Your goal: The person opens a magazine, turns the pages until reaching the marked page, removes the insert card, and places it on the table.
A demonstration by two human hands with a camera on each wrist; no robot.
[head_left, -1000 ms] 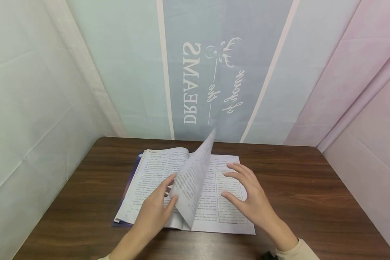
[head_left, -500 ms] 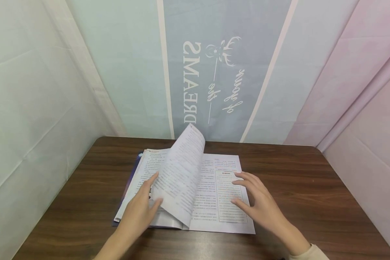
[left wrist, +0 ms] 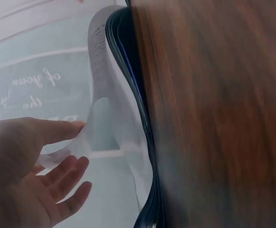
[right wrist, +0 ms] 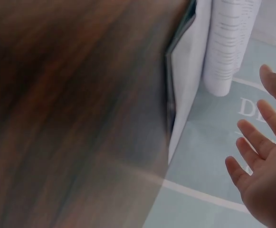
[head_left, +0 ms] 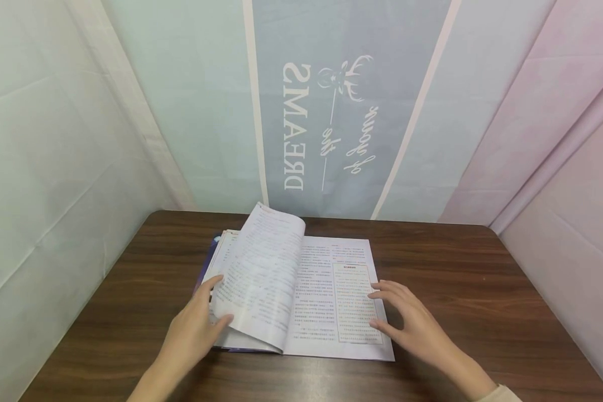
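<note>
A magazine (head_left: 316, 318) printed with dense text lies spread on the wooden table, dark blue cover edge showing at its left. With thumb and forefinger my left hand (head_left: 191, 329) pinches the outer edge of a raised page (head_left: 261, 273), which curves over the left half. The left wrist view shows this hand (left wrist: 47, 166) from below the lifted page (left wrist: 99, 95), its other fingers loosely bent. My right hand (head_left: 417, 324) hovers at the right edge of the magazine, fingers apart and holding nothing. Spread fingers of that hand (right wrist: 261, 156) also appear in the right wrist view.
The dark brown table (head_left: 462, 279) extends around the magazine on both sides. Behind it hangs a pale blue-green cloth (head_left: 331, 111) with mirrored lettering and a deer-head print. White and pinkish cloths (head_left: 55, 167) line the sides.
My left hand has carried the page leftward, from nearly upright at the middle to leaning over the left half. My right hand has drawn back slightly toward the right and the near side.
</note>
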